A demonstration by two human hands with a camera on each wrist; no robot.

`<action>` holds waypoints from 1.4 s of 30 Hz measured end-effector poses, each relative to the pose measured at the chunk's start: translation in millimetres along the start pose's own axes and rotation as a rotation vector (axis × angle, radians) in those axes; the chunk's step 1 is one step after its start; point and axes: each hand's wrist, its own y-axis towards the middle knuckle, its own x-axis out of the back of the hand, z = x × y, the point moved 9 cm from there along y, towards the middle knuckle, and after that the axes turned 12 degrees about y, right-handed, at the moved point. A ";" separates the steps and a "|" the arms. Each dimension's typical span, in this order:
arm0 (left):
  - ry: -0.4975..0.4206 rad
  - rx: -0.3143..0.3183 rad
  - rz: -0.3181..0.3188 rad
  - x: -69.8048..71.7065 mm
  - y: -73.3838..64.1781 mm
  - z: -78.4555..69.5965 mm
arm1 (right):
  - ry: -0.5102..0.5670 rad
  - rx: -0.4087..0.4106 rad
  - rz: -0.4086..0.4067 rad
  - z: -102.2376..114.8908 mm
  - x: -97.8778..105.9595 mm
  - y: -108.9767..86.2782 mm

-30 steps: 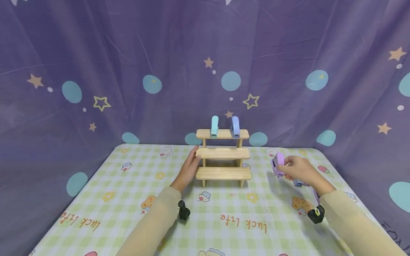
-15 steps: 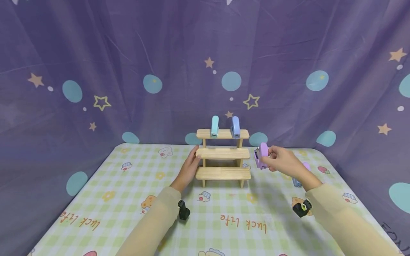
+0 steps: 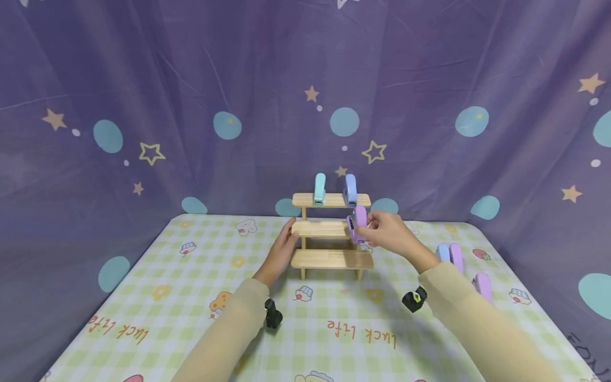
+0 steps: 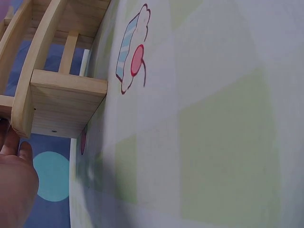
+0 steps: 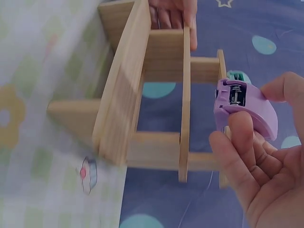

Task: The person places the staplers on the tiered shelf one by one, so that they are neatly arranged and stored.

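Note:
A three-tier wooden display stand (image 3: 331, 259) stands at the middle of the table. My left hand (image 3: 279, 252) holds the left end of its middle shelf, with fingertips at the shelf edge in the left wrist view. My right hand (image 3: 393, 236) pinches a small purple stapler (image 3: 360, 223) by thumb and fingers, close to the right end of the middle shelf. In the right wrist view the purple stapler (image 5: 261, 104) shows its metal works through an opening. On the top shelf stand a mint stapler (image 3: 320, 188) and a blue stapler (image 3: 350, 189), side by side.
On the table's right side stand a light blue stapler (image 3: 443, 252) and a purple stapler (image 3: 456, 257) together, with another purple stapler (image 3: 483, 285) nearer. A checked cloth (image 3: 191, 307) covers the table. A purple patterned curtain (image 3: 267, 74) hangs behind.
My right hand has carried the purple stapler left from the right side to the stand's middle shelf, uncovering the staplers at right. My left hand has stayed on the stand.

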 end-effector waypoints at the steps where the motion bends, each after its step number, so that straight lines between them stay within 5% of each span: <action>1: 0.001 -0.001 0.000 0.1 0.1 0.1 | 0.004 0.006 0.004 2.3 -3.5 2.4; 8: -0.018 0.015 -0.012 -6.9 17.8 34.7 | 0.021 0.045 0.004 13.3 -22.7 18.1; 12: -0.025 0.002 -0.037 -8.1 19.3 39.8 | 0.043 0.035 0.014 13.5 -32.6 25.2; 26: -0.036 -0.002 -0.033 -7.3 19.1 37.1 | 0.006 -0.011 -0.007 12.7 -52.0 42.6; 33: -0.022 -0.001 0.000 -0.4 2.8 3.5 | -0.018 -0.007 -0.026 15.2 -53.8 45.0; 42: -0.043 -0.001 -0.005 -1.2 2.1 3.2 | 0.007 -0.017 -0.022 13.6 -53.8 46.2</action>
